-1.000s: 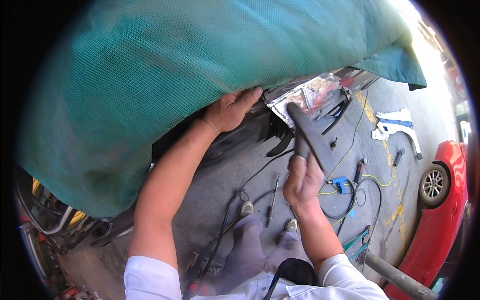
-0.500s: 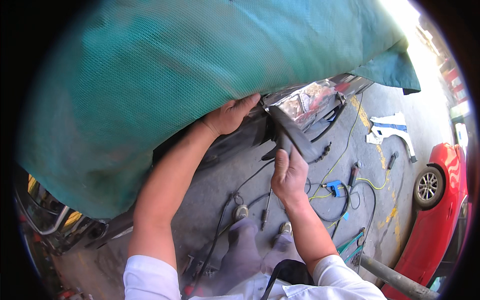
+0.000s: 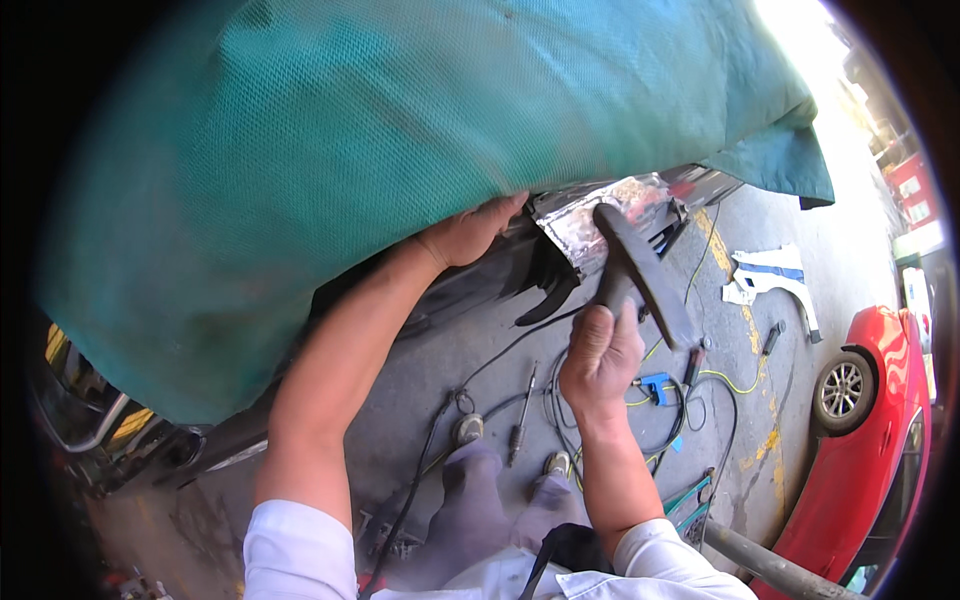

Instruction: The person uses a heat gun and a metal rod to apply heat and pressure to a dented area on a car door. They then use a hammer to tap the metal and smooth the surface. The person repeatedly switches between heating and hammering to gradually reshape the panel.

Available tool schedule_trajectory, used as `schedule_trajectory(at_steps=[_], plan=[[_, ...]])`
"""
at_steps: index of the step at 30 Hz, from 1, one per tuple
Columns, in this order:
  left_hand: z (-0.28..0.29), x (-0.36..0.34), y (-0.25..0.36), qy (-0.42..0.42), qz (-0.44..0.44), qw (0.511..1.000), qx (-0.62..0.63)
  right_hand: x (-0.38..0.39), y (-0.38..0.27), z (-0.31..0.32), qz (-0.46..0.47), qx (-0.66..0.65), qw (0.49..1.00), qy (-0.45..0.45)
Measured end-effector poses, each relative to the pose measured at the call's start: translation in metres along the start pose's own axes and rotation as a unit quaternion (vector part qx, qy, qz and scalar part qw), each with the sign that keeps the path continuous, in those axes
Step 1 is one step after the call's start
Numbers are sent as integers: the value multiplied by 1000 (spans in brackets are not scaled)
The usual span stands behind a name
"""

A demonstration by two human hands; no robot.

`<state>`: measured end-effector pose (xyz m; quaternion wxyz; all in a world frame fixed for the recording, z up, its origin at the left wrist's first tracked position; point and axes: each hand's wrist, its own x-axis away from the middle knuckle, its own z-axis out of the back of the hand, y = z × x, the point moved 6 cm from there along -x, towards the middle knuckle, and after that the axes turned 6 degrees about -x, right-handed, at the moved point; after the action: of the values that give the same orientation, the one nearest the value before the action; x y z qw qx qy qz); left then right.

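Observation:
My right hand (image 3: 603,352) grips the handle of a body hammer with a long, dark, curved head (image 3: 640,270). Its head hangs in front of a stripped, bare-metal patch (image 3: 580,225) on a dark car's body, seemingly apart from the metal. My left hand (image 3: 472,235) reaches in at the lower edge of a green cover (image 3: 400,120) draped over the car. The thumb lies along that edge beside the patch; the other fingers are hidden behind, so any hold there is unseen.
On the concrete floor lie a blue air gun (image 3: 655,387), coiled hoses, corded tools and a metal rod tool (image 3: 519,430). A white fender panel (image 3: 775,285) lies farther right. Beyond stands a red car (image 3: 850,480). A grey pole (image 3: 770,562) crosses at lower right.
My right hand has swung the hammer to the right, baring more of the stripped metal. The left hand stays at the cover's edge. The view has shifted slightly.

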<state>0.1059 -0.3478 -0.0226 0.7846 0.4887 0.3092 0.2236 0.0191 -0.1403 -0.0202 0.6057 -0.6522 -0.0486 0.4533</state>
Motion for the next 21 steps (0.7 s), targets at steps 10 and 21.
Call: schedule_trajectory(at_steps=[10,21], plan=[[2,-3,0,-20,-39,999,-15,-2,-8,-11,-125,171,970,-122],[-9,4,0,-21,-40,999,-14,-3,-5,11,-29,119,992,-35]])
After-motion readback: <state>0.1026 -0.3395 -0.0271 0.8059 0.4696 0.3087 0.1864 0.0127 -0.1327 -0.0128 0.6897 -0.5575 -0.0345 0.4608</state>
